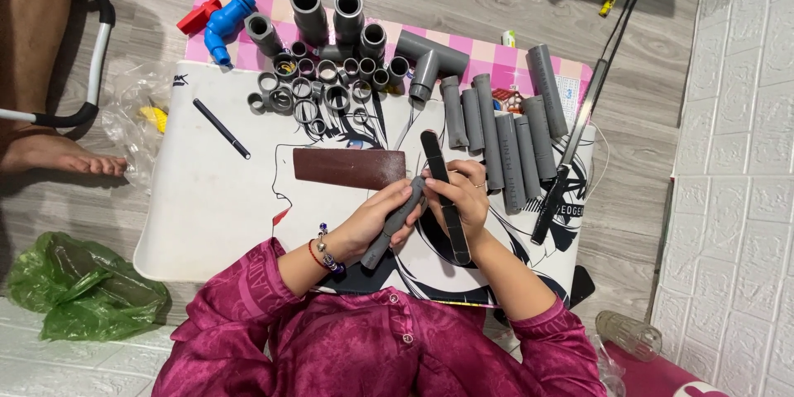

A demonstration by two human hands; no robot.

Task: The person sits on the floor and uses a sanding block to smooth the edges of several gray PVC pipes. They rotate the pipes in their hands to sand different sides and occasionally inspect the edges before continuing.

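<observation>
My left hand (pixel 372 219) grips a short grey pipe piece (pixel 395 222), held slanted above the white mat (pixel 207 198). My right hand (pixel 459 192) holds a long black file (pixel 444 195) upright against the upper end of that pipe. A brown sandpaper sheet (pixel 349 168) lies flat just beyond my left hand. A row of grey pipe lengths (pixel 504 141) lies to the right of my right hand.
Grey fittings, rings and elbows (pixel 331 83) crowd the mat's far edge, with a blue valve (pixel 223 25). A black pen (pixel 221 127) lies left, a black saw (pixel 562 190) right. A person's bare foot (pixel 58 157) and green bag (pixel 83 285) are on the floor left.
</observation>
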